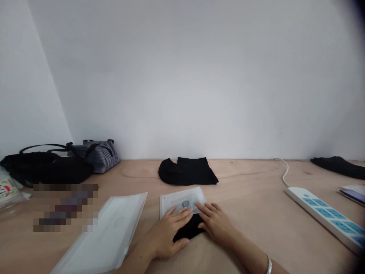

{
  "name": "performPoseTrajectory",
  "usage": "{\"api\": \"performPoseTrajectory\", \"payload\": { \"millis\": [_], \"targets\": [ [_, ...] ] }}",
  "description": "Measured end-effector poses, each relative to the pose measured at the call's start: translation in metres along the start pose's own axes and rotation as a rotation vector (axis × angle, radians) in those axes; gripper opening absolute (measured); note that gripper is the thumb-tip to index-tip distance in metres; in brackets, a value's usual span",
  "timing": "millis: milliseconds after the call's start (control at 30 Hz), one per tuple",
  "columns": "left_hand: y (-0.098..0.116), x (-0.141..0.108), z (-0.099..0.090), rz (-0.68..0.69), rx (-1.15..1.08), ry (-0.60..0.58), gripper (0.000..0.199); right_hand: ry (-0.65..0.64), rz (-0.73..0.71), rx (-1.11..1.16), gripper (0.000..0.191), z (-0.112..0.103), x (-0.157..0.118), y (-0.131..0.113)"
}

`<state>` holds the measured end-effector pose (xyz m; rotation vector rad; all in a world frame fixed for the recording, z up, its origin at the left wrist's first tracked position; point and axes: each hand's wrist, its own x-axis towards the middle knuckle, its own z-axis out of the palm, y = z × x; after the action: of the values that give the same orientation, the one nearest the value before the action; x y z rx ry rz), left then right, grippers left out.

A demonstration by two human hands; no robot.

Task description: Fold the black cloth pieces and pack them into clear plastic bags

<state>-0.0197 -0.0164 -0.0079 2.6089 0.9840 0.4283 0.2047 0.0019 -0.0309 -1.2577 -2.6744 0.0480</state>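
Observation:
My left hand (167, 233) and my right hand (215, 224) close on a folded black cloth (188, 228) from both sides, thumbs low against it. Their fingertips lie on a small translucent plastic bag (182, 201) with a round grey logo, whose far part extends beyond the cloth on the wooden table (256, 179). The cloth's near end shows between my hands, and the rest is hidden. A larger flat translucent plastic bag (105, 232) lies just left of my left hand. Another folded black garment (186, 172) lies farther ahead.
Back left stand a black bag (42, 167) and a striped tote bag (98, 155) against the white wall (182, 76). A pixelated patch (65, 207) covers part of the table. At right lie a white power strip (325, 215) with blue sockets, its cable, a dark cloth (338, 166), and a tablet (352, 195).

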Motion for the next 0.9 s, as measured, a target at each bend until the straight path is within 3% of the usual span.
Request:
{"api": "performPoseTrajectory", "payload": {
  "millis": [167,333,500,633,800,900],
  "targets": [
    [-0.012,0.004,0.012,0.009,0.067,0.099,0.043,-0.024,-0.082,0.068,0.046,-0.014,-0.005,0.005],
    [-0.016,0.004,0.014,0.05,0.074,0.152,0.043,-0.044,-0.133,0.096,0.048,-0.017,-0.008,0.007],
    [-0.013,0.001,0.011,0.086,0.084,0.133,0.045,0.059,-0.134,0.064,0.027,-0.004,-0.002,0.009],
    [-0.013,0.002,0.015,0.109,0.066,0.145,0.043,0.196,-0.119,0.044,0.027,0.005,0.002,0.012],
    [-0.01,0.006,0.02,-0.087,-0.038,0.29,0.034,0.315,-0.029,-0.012,0.011,0.012,0.003,0.013],
    [-0.01,0.003,0.014,-0.14,-0.011,0.288,0.028,0.319,0.042,0.049,0.01,0.007,0.0,0.011]
  ]
}}
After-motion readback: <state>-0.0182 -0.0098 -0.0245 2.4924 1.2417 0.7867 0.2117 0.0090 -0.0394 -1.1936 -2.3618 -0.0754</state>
